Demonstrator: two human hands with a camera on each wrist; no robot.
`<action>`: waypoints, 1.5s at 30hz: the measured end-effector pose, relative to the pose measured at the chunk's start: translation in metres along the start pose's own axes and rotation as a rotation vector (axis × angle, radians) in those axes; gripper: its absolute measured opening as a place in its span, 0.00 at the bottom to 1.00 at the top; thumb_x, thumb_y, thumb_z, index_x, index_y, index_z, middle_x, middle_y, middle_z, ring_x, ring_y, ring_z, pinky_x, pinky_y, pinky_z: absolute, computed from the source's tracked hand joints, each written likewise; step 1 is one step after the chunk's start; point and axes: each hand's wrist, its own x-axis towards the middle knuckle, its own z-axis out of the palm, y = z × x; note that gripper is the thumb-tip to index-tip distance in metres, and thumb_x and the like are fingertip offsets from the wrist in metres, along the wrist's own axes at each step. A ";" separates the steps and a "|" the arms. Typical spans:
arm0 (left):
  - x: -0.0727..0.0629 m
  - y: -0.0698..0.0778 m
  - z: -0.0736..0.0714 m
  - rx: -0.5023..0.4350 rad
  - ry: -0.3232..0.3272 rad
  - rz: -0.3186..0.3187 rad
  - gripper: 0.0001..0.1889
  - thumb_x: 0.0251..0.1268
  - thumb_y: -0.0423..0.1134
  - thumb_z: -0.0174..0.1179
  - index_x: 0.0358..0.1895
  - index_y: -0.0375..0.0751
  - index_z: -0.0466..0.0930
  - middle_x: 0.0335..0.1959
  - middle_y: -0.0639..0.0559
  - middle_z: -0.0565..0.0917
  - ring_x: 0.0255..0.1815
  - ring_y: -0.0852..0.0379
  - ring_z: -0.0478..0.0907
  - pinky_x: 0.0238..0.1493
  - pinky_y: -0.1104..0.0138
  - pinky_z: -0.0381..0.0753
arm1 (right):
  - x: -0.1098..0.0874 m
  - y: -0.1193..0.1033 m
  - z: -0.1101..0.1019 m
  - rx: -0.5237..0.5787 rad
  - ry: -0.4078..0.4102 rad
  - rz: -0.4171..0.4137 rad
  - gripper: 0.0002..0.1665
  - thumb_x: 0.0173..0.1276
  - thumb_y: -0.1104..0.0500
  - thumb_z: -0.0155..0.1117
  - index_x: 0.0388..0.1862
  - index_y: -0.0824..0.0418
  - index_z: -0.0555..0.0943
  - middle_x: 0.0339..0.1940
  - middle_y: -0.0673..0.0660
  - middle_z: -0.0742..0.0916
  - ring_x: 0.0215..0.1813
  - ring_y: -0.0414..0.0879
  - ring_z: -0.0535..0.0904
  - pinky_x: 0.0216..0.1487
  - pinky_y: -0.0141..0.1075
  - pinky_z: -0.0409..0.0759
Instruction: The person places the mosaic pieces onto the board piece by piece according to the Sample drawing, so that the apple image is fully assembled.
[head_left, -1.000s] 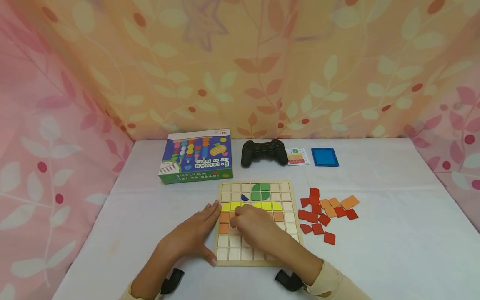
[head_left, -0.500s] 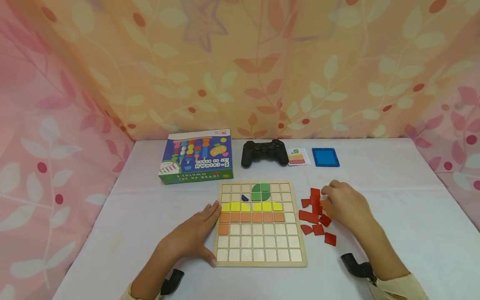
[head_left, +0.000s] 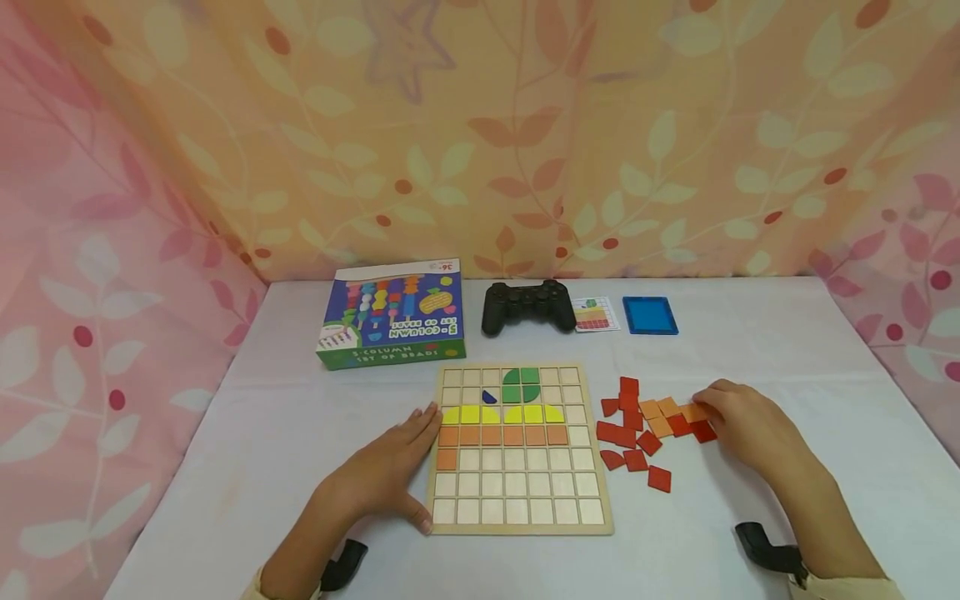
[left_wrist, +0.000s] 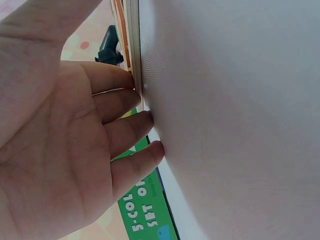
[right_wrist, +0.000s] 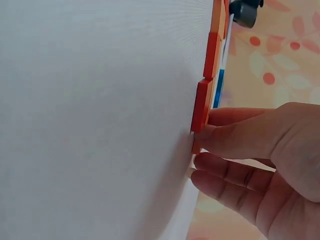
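Note:
A wooden grid board (head_left: 522, 528) lies mid-table, with green, yellow and orange tiles and one small dark blue piece (head_left: 490, 397) in its cells. My left hand (head_left: 386, 462) rests along the board's left side, fingers nearly straight and thumb by the near corner. The left wrist view has those fingertips (left_wrist: 150, 117) down at the board's edge (left_wrist: 134, 40). To the right of the board, my right hand (head_left: 753, 425) pinches an orange tile (head_left: 692, 412) at the right end of a loose pile. Thumb and fingers partly hide that tile (right_wrist: 196, 145) in the right wrist view.
Red tiles (head_left: 617, 433) and several orange tiles (head_left: 660, 427) lie loose beside the board. Behind are a bead-set box (head_left: 393, 312), a black game controller (head_left: 528, 307), a pattern card (head_left: 596, 314) and a blue square tray (head_left: 650, 316). A patterned curtain (head_left: 480, 167) closes off the back.
From over the board's orange row, my right hand has moved right to the loose tiles, then on to the pile's far right end. My left hand stays at the board's side.

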 end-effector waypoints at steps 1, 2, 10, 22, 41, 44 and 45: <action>0.000 0.000 0.000 0.001 0.000 -0.001 0.75 0.22 0.64 0.82 0.81 0.39 0.50 0.82 0.47 0.48 0.81 0.46 0.45 0.75 0.49 0.56 | 0.000 0.000 0.000 0.003 0.004 0.000 0.17 0.57 0.72 0.74 0.47 0.71 0.85 0.42 0.67 0.86 0.47 0.67 0.80 0.49 0.62 0.80; 0.000 0.000 0.000 0.002 0.000 -0.001 0.75 0.22 0.64 0.82 0.81 0.39 0.50 0.82 0.47 0.48 0.81 0.46 0.45 0.75 0.49 0.56 | 0.000 0.001 0.001 0.005 0.007 -0.001 0.17 0.57 0.72 0.74 0.47 0.72 0.85 0.41 0.67 0.86 0.47 0.67 0.80 0.50 0.62 0.80; 0.001 -0.001 0.001 -0.001 -0.001 -0.004 0.75 0.21 0.64 0.82 0.81 0.40 0.50 0.82 0.48 0.48 0.81 0.46 0.45 0.75 0.49 0.56 | 0.000 0.006 0.005 0.030 0.036 -0.020 0.15 0.59 0.72 0.73 0.44 0.71 0.81 0.35 0.61 0.82 0.40 0.58 0.78 0.46 0.57 0.83; -0.001 0.002 -0.002 -0.011 0.004 -0.007 0.75 0.22 0.62 0.83 0.81 0.40 0.50 0.82 0.48 0.49 0.81 0.46 0.46 0.75 0.49 0.57 | 0.001 -0.008 -0.009 0.235 0.126 0.062 0.11 0.62 0.70 0.71 0.44 0.67 0.86 0.39 0.63 0.88 0.42 0.60 0.81 0.45 0.58 0.83; 0.000 0.001 -0.002 -0.008 -0.006 -0.007 0.75 0.23 0.64 0.82 0.81 0.41 0.50 0.82 0.48 0.48 0.81 0.46 0.45 0.75 0.48 0.56 | 0.040 -0.169 0.026 0.603 -0.074 -0.055 0.06 0.63 0.65 0.74 0.36 0.55 0.90 0.34 0.46 0.86 0.36 0.44 0.77 0.37 0.34 0.81; -0.001 0.001 -0.002 -0.012 -0.011 -0.009 0.74 0.24 0.64 0.82 0.81 0.40 0.50 0.82 0.48 0.48 0.81 0.46 0.45 0.74 0.48 0.57 | 0.045 -0.198 0.037 0.604 -0.086 -0.154 0.05 0.62 0.66 0.74 0.34 0.57 0.90 0.30 0.44 0.86 0.34 0.41 0.77 0.36 0.33 0.81; -0.001 0.001 -0.001 -0.012 -0.012 -0.009 0.74 0.24 0.64 0.82 0.81 0.40 0.50 0.82 0.48 0.48 0.81 0.46 0.45 0.74 0.48 0.57 | 0.046 -0.206 0.040 0.603 -0.088 -0.185 0.05 0.62 0.66 0.74 0.33 0.57 0.90 0.29 0.44 0.86 0.33 0.40 0.78 0.36 0.33 0.81</action>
